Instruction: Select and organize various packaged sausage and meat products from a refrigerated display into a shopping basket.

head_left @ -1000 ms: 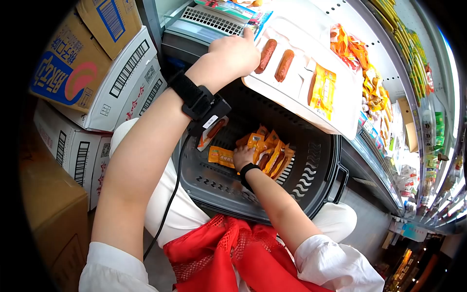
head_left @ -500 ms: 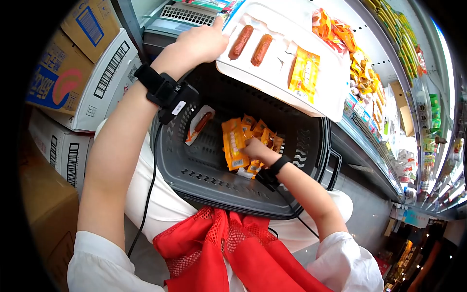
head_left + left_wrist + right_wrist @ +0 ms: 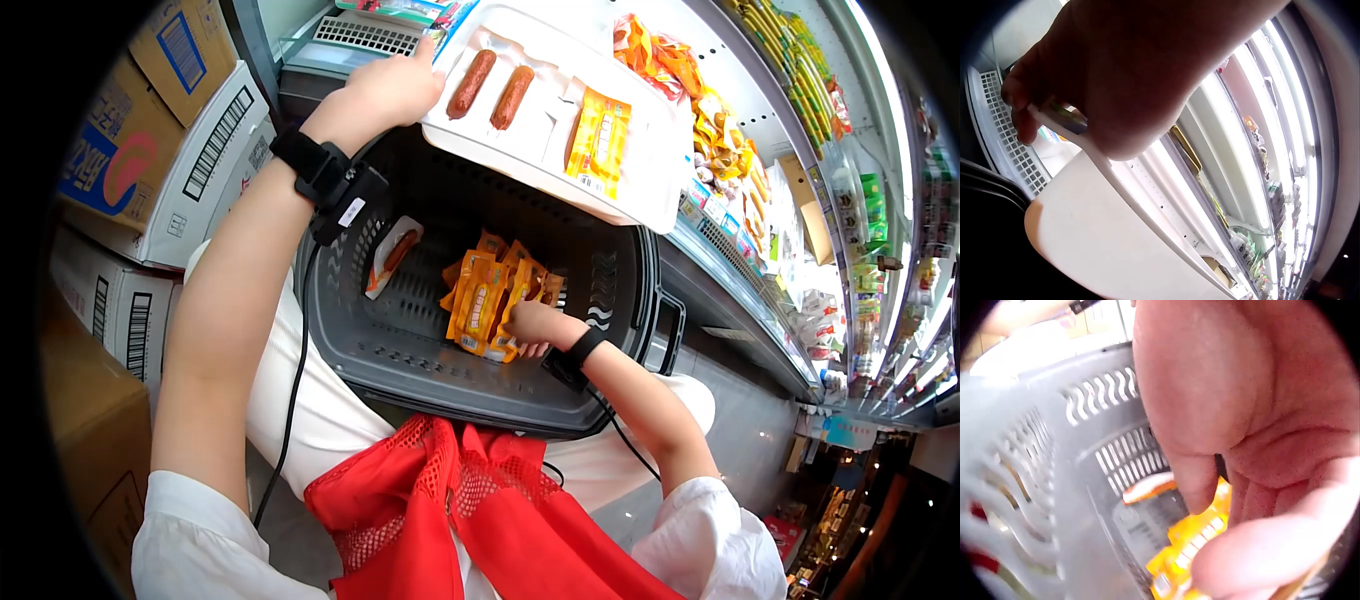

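My left hand grips the left edge of a white tray above the basket's far side; in the left wrist view its fingers curl round the rim. The tray bears two sausages in clear wrap and a yellow sausage packet. Inside the dark grey basket, my right hand pinches a yellow-orange sausage packet at the right of a pile of similar packets. The right wrist view shows thumb and fingers bent around yellow wrapping. Another sausage pack, white-edged, leans at the basket's left.
A lit refrigerated shelf with bagged snacks runs along the far and right sides. Cardboard boxes are stacked on the left. The basket handle sticks out at right. A black cable hangs from my left wrist.
My right hand lifted a yellow packet from the left of the pile, set it against the pile's front and moved to the packet beside it. The left hand keeps holding the tray.
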